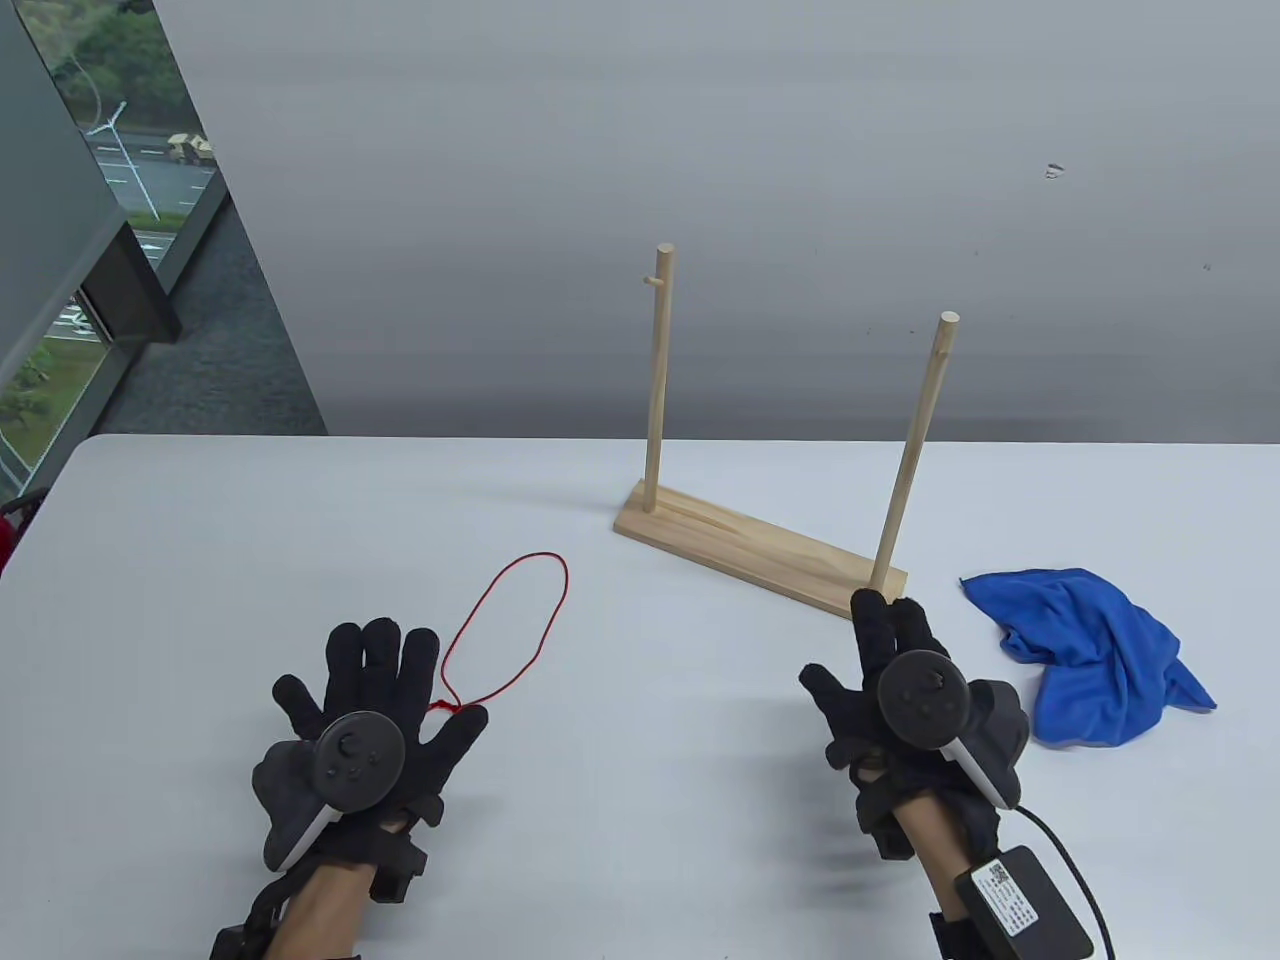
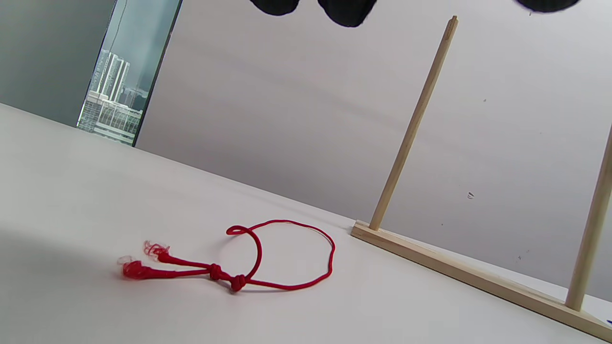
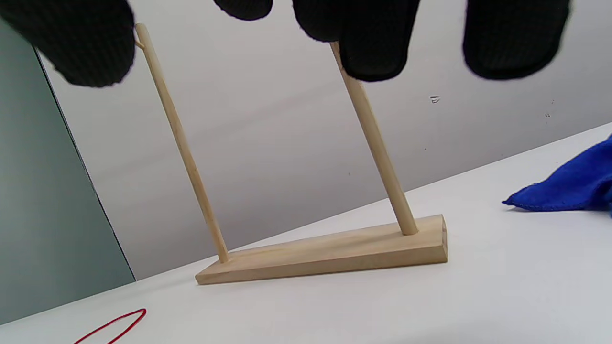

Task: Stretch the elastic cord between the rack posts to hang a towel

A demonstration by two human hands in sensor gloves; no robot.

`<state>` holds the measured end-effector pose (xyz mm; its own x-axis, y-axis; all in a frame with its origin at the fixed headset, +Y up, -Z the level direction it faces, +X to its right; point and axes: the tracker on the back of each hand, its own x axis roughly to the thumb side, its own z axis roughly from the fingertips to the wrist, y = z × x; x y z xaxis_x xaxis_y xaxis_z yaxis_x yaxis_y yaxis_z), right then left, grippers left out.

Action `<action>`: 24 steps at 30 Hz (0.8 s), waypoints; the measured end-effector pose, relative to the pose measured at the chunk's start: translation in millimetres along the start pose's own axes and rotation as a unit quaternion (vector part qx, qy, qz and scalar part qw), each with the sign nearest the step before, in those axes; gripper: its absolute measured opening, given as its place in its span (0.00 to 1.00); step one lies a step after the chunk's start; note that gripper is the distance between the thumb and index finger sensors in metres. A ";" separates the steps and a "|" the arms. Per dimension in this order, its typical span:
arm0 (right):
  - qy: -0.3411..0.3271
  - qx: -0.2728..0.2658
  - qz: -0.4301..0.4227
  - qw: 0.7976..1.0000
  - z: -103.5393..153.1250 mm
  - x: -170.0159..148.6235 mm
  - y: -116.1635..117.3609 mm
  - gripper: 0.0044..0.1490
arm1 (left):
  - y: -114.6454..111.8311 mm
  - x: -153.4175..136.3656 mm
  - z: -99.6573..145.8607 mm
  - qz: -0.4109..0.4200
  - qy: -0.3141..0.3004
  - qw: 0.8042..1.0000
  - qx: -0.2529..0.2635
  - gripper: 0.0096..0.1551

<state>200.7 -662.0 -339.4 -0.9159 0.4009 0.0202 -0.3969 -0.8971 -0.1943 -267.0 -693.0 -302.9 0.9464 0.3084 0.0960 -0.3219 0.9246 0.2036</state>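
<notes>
Nearest us, the left hand (image 1: 365, 725) lies spread flat and grasping nothing, its thumb tip right at the knotted end of the thin red elastic cord (image 1: 510, 635). The right hand (image 1: 905, 690) hovers with fingers extended and nothing in it either, fingertips close to the near end of the pale wooden rack base (image 1: 760, 550). The cord loop lies slack on the white table (image 1: 200, 560); the crumpled blue microfibre towel (image 1: 1090, 655) sits just right of the rack. Best approach, I'd say: pinch the cord by its knot, hook one end over a post, and steady the base while stretching. Further back stand the left wooden post (image 1: 657, 380) and the right wooden post (image 1: 912, 450). The label on the wrist pack is too small to read.
</notes>
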 end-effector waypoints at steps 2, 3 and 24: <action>0.014 0.003 -0.030 0.999 -11.3 0.4 -3.7 0.55 | 0.3 -0.6 0.0 0.003 -0.001 1.000 0.001 0.55; 0.024 0.006 -0.051 0.998 -19.2 -0.3 -5.3 0.55 | 0.5 -1.1 0.0 0.007 -0.001 1.000 0.001 0.55; 0.271 0.064 -0.095 0.956 -119.7 -68.3 35.4 0.58 | 5.3 -5.6 0.6 0.011 0.010 1.000 0.004 0.54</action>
<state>256.4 -698.8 -465.0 -0.6741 0.5658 -0.4748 -0.5894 -0.7995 -0.1160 -274.1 -690.0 -301.7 0.9392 0.3336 0.0815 -0.3434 0.9155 0.2096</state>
